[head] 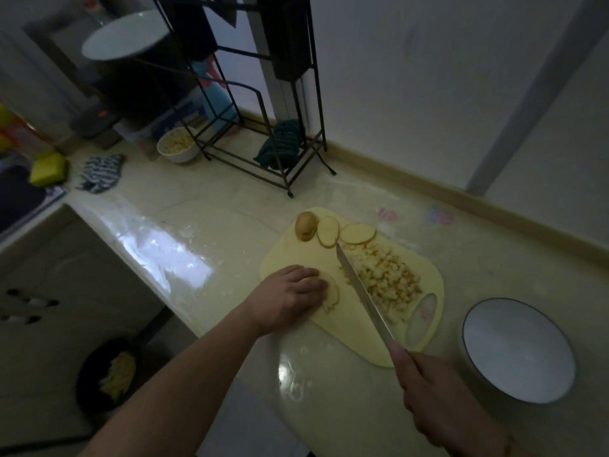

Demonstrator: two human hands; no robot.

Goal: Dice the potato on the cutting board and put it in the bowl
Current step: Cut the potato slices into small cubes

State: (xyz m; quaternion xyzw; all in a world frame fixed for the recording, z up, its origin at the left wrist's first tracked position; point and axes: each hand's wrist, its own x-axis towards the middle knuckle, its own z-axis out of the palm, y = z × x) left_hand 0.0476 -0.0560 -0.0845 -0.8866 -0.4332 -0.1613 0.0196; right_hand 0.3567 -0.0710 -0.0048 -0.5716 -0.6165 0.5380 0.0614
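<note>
A pale yellow cutting board lies on the counter. A heap of diced potato covers its right half. At the board's far end stand a potato end piece and two round slices. My left hand presses flat on potato slices at the board's left edge. My right hand grips the handle of a long knife, whose blade lies across the board between the slices and the dice. A wide white bowl stands empty to the right of the board.
A small white bowl with diced potato sits at the back beside a black wire rack. A dark cloth lies in the rack. A patterned cloth and yellow sponge are at the far left. The counter edge drops off to the left.
</note>
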